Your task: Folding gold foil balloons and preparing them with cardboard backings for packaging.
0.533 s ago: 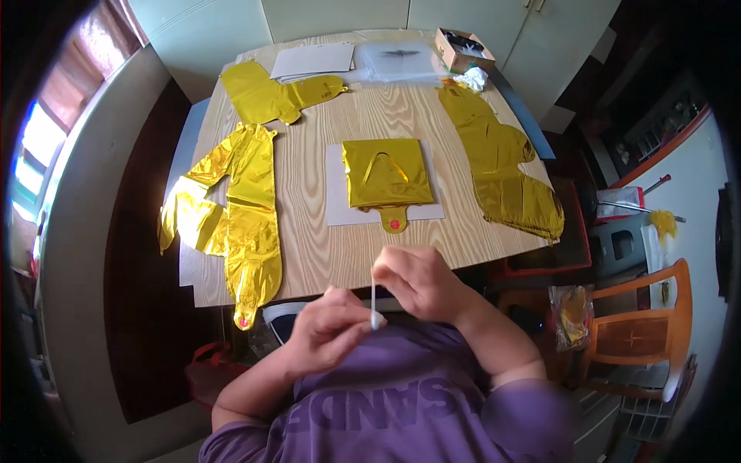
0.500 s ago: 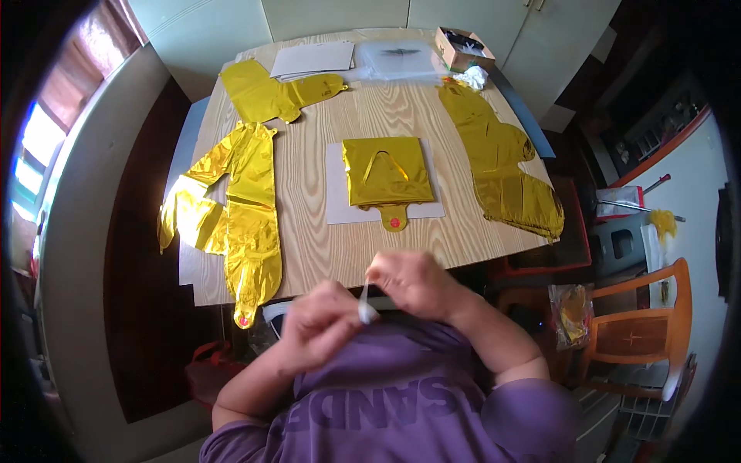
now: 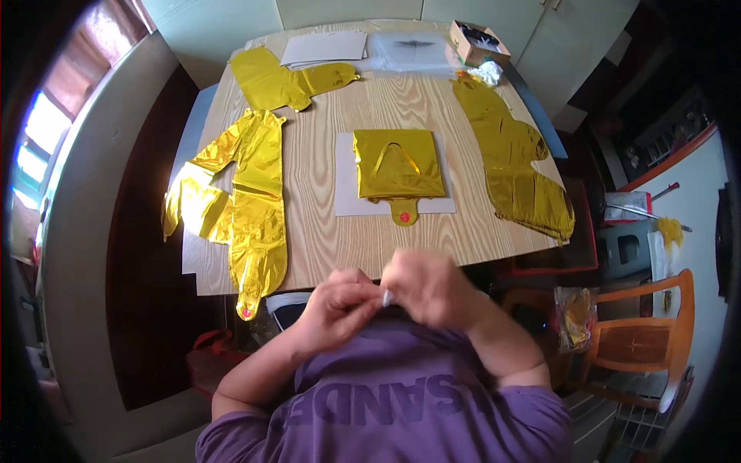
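Small white stick: probably a thin straw, pinched between the fingertips of left hand and right hand, held against the chest. Beyond the hands, folded gold foil balloon lies flat on white paper, uninflated; three more flat.

Wooden table, orange chair, bright window at left.

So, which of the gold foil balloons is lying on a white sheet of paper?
The folded square balloon in the middle of the table; the other three lie on the wood.
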Demonstrator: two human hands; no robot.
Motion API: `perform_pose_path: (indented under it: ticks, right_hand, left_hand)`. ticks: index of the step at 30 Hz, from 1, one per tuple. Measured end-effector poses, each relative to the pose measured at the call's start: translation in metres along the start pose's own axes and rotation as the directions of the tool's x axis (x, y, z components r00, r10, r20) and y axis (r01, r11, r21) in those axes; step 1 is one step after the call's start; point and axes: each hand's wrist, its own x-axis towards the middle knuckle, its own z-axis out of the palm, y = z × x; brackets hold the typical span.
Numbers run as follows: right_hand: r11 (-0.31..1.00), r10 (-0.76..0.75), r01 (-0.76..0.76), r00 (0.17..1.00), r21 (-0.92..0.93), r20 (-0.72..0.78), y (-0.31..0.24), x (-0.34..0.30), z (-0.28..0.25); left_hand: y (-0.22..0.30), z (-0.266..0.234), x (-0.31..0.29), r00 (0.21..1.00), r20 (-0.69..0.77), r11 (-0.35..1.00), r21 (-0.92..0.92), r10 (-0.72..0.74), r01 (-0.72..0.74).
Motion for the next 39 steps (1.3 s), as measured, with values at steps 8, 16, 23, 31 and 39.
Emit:
perform_pose_path:
  ticks: [8, 16, 23, 31, 39]
  right_hand:
    - [1.0, 0.017, -0.016, 0.999, -0.023, 0.039, 0.0, -0.006, 0.005]
    - [0.993, -0.055, 0.06, 0.997, -0.104, 0.048, -0.002, -0.01, 0.011]
    - [0.999, 0.029, -0.028, 0.999, -0.016, 0.036, 0.023, -0.021, 0.029]
    - [0.988, 0.118, -0.114, 0.993, 0.106, -0.032, 0.024, -0.005, 0.003]
    - [0.992, 0.105, -0.116, 0.98, -0.055, -0.168, 0.018, -0.03, 0.036]
  left_hand:
    - [-0.013, 0.002, 0.003, 0.992, -0.105, 0.997, -0.053, -0.068, 0.063]
    - [-0.013, -0.001, 0.007, 0.971, -0.107, 0.951, -0.25, -0.214, 0.182]
    - [-0.004, 0.001, 0.012, 0.939, -0.172, 0.859, -0.478, -0.298, 0.185]
    - [0.001, 0.007, 0.008, 0.888, 0.061, 0.607, -0.709, -0.456, 0.36]
    - [-0.007, 0.023, 0.011, 0.799, -0.073, 0.487, -0.824, -0.597, 0.289]
